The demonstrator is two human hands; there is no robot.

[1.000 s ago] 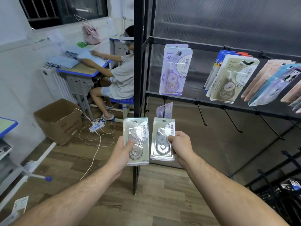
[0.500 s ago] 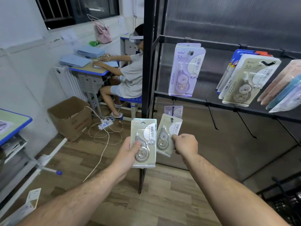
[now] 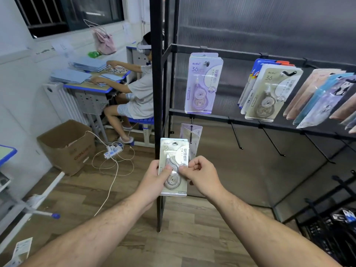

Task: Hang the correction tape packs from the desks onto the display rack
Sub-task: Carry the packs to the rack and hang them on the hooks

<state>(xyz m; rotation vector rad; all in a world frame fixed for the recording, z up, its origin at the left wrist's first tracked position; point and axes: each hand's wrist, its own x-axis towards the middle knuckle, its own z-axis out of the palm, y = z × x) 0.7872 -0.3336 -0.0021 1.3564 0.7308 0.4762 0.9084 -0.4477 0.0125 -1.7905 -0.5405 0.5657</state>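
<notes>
Pack [image 3: 174, 149] between left hand [image 3: 154, 182], right hand [image 3: 202, 176]

We see a silver-grey pack [image 3: 174, 166], a lilac pack [image 3: 202, 83] and a beige pack [image 3: 269, 93]. The rack [image 3: 157, 93] is black, the floor [image 3: 183, 237] brown wood grain, the box [image 3: 65, 143] brown.

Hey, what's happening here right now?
A person stands at the display rack, gripping a grey correction tape pack with the left hand and right hand. It is not yet hung. A purple pack and a beige pack hang on the upper rail; several lower hooks are bare.
</notes>
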